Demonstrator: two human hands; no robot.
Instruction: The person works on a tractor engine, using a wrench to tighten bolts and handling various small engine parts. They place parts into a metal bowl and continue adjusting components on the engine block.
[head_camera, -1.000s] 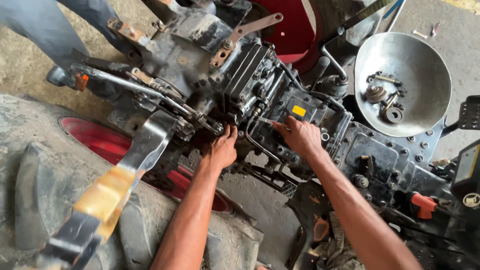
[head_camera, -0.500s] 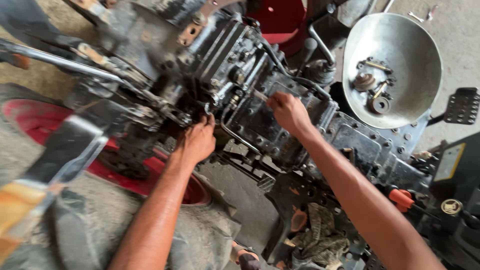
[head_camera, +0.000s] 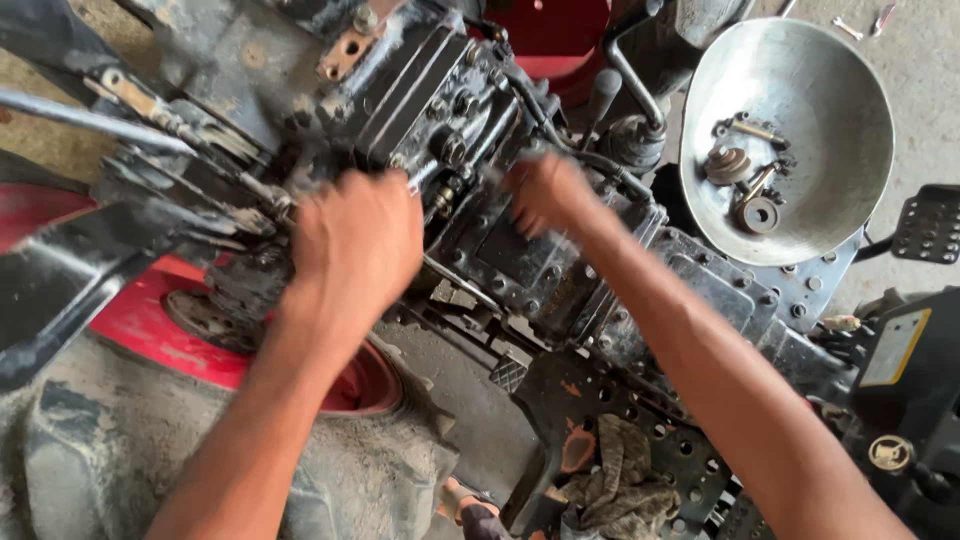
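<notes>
I look down on a greasy black tractor gearbox housing (head_camera: 520, 260) with bolts and pipes on it. My left hand (head_camera: 355, 245) rests against the linkage at the housing's left side, fingers curled; its grip is blurred. My right hand (head_camera: 545, 190) presses on the top of the housing near a black hose (head_camera: 590, 160); motion blur hides whether it holds anything.
A dented metal bowl (head_camera: 840, 110) at the upper right holds several bolts and round parts. A red wheel rim (head_camera: 150, 320) inside a muddy tyre (head_camera: 180, 460) lies at the lower left. A dirty rag (head_camera: 620, 490) sits on a perforated footplate. A pedal (head_camera: 925, 225) is at right.
The view has moved closer and shifted, so both hands appear larger. My left hand moved up onto the linkage; my right hand slid left along the housing top.
</notes>
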